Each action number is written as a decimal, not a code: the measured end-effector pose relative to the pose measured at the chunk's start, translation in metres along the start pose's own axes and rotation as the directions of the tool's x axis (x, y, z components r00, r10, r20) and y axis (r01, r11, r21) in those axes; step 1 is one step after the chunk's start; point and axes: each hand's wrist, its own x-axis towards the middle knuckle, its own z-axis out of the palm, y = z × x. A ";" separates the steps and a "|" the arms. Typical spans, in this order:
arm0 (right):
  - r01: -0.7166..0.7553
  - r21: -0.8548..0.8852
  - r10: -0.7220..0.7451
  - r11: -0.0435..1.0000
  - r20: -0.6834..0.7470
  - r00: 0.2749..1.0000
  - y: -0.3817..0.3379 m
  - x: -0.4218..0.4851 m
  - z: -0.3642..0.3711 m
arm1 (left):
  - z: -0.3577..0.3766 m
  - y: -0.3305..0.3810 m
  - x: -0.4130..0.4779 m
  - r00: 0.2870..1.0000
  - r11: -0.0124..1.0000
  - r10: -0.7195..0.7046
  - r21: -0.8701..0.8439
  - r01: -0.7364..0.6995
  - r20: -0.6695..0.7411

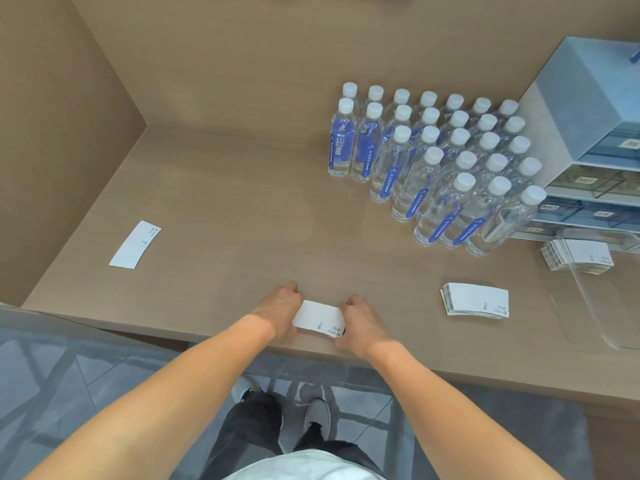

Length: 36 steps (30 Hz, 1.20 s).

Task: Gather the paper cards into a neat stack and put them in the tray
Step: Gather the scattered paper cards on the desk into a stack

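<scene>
A pale wood-look desk point(221, 209) set into a matching alcove fills the view, with grey patterned floor below its front edge. Nearest the person, both hands close on 1 small bundle of cards point(319, 319) at the desk's front edge: the left hand point(277, 308) grips one short end and the right hand point(360, 323) the other, apparently to square the edges before the bundle moves on. To the right, a second stack of cards point(476, 300) lies flat on the desk, slightly fanned, near a clear plastic lid point(602, 306). Just beyond it, a third stack point(576, 255) rests at the near end of the clear tray point(620, 237), its end hanging over the rim. Well apart on the left, 1 loose card point(135, 244) lies alone, not yet gathered. Farther back, rows of water bottles point(436, 161) with white caps stand beside a pale blue drawer unit point(585, 109). By the look of it, the job is partly done.
</scene>
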 end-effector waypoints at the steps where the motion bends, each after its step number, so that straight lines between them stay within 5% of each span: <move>1: -0.001 0.008 0.001 1.000 -0.002 1.000 0.000 -0.001 0.000 | -0.001 0.000 0.001 1.000 1.000 -0.001 -0.003 0.001 0.003; 36: -0.054 0.071 0.053 0.996 0.018 0.998 -0.005 0.125 -0.055 | -0.069 -0.042 0.101 0.989 0.993 -0.118 -0.022 0.120 0.089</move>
